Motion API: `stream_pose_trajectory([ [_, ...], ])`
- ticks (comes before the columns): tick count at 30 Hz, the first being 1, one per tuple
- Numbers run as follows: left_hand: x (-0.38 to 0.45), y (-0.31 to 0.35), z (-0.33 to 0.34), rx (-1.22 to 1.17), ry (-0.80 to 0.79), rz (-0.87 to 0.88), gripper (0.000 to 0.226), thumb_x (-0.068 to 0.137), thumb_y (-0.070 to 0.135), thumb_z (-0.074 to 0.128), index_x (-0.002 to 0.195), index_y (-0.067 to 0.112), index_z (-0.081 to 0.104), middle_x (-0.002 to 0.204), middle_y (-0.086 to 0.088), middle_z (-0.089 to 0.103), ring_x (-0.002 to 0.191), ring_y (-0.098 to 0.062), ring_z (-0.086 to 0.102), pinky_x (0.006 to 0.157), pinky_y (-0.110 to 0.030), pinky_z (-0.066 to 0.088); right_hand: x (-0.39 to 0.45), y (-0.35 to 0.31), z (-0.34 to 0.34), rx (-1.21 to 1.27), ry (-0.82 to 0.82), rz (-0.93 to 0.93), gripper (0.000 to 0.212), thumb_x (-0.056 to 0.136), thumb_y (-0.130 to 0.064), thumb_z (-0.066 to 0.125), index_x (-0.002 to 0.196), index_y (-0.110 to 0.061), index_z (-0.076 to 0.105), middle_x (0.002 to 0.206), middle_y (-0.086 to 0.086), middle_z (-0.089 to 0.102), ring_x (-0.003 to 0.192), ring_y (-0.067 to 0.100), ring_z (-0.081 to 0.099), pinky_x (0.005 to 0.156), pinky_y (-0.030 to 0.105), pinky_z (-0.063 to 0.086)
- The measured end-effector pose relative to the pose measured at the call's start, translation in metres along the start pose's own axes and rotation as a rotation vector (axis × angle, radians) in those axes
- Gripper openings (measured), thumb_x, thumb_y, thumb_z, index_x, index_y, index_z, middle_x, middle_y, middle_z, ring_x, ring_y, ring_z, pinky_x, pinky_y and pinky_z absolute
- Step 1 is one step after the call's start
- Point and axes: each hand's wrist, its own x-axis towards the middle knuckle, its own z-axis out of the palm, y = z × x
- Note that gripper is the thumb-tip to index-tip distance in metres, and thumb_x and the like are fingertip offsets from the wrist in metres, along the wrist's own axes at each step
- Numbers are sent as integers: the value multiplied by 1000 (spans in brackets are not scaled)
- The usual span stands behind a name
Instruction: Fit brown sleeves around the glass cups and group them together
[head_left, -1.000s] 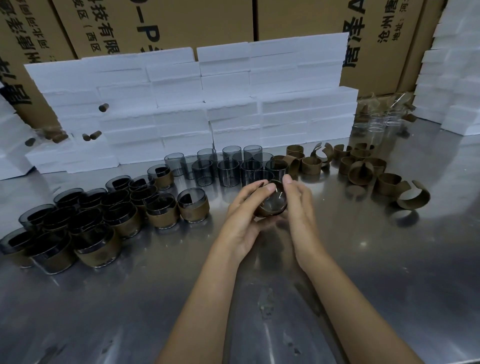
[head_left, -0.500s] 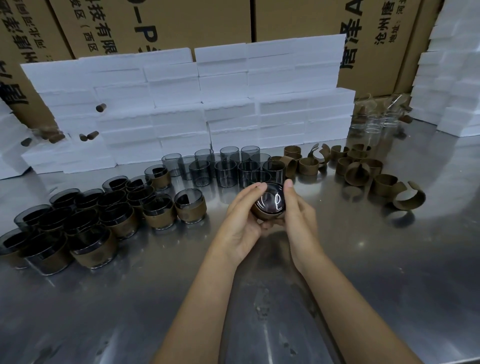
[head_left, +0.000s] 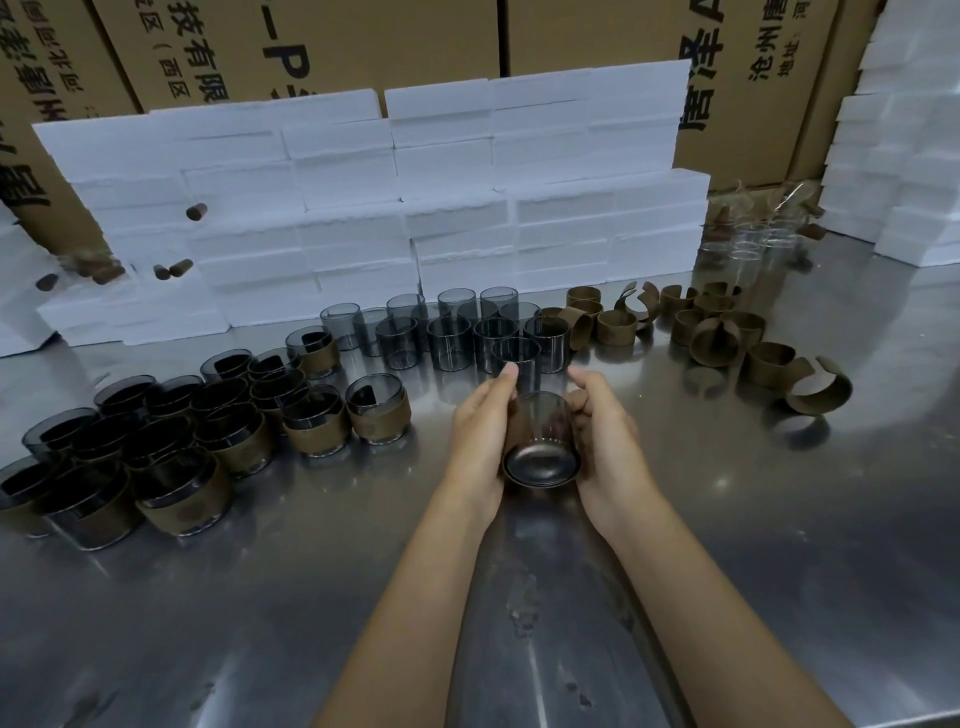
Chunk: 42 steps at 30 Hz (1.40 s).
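Between both palms I hold one smoky glass cup (head_left: 541, 441) on its side, its base turned toward me, with a brown sleeve wrapped around it. My left hand (head_left: 480, 431) grips its left side and my right hand (head_left: 605, 436) its right side, above the steel table. Behind the hands stand several bare smoky cups (head_left: 452, 332). Loose brown sleeves (head_left: 717, 338), curled open, lie to the right. Several sleeved cups (head_left: 182, 441) are grouped at the left.
White foam blocks (head_left: 395, 208) are stacked along the back, with more foam (head_left: 904, 156) at the right and cardboard boxes (head_left: 597, 36) behind. Clear glass cups (head_left: 753, 239) sit at the back right. The steel table (head_left: 260, 597) spreads bare in front of me.
The cup has come down and toward me in both hands. It has tipped further, from its mouth region facing up to its base facing me.
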Motion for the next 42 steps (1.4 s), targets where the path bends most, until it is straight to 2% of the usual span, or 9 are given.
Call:
stream_pose_trajectory([
  [4,-2,-8,8,-32,31,5,26,97,35,68,89,10,69,84,-12,74,82,-27,71,80,-37,57,-5,0,1,105,6,40,26,87,-34,75,96,-10,70,92,15,74,81,26,74,74,36,61],
  [8,-1,-14,10,-50,107,34,27,96,30,67,74,15,66,68,-2,68,68,-18,67,67,-29,55,-5,1,2,140,-23,59,29,88,-35,74,65,-19,65,75,9,71,68,21,72,62,31,57],
  [12,-3,-15,12,-46,102,36,31,95,29,69,68,15,65,63,-1,66,56,-13,67,51,-21,54,-7,1,3,128,-1,77,14,88,-26,74,85,-12,71,77,11,71,67,22,73,59,31,58],
  [19,-6,-13,14,-60,107,16,37,95,32,71,66,16,56,60,-3,58,49,-15,62,48,-21,52,-6,1,3,82,38,61,21,86,-18,74,68,-13,66,62,9,65,55,23,66,58,32,56],
  [24,-6,-12,13,-26,138,24,42,96,39,69,65,19,50,64,-3,52,58,-19,57,57,-27,50,-9,0,5,83,54,73,27,84,-19,75,62,-15,61,57,7,58,51,21,61,57,31,53],
  [30,-3,-10,12,120,53,26,56,94,51,65,46,27,53,53,7,50,51,-9,51,51,-19,45,-7,-5,0,86,153,1,36,84,-23,78,59,-18,52,51,0,52,44,16,55,50,26,49],
  [35,-9,-15,14,335,-193,152,25,82,49,77,80,25,70,78,10,71,75,-3,68,64,-11,48,0,-8,-7,25,289,-166,47,92,-31,72,48,-20,60,54,2,62,48,12,59,48,20,50],
  [38,-13,-18,17,354,-261,109,51,72,55,80,113,27,68,108,8,74,95,-2,72,73,-13,52,1,-9,-10,32,330,-198,53,95,-39,68,46,-21,59,58,3,66,53,11,63,51,21,53],
  [42,-10,-14,19,39,-154,41,61,71,38,91,116,12,59,109,-11,73,91,-21,75,77,-35,61,-2,-13,-11,118,202,-138,36,99,-42,62,70,-23,72,76,2,74,66,12,69,56,26,52],
])
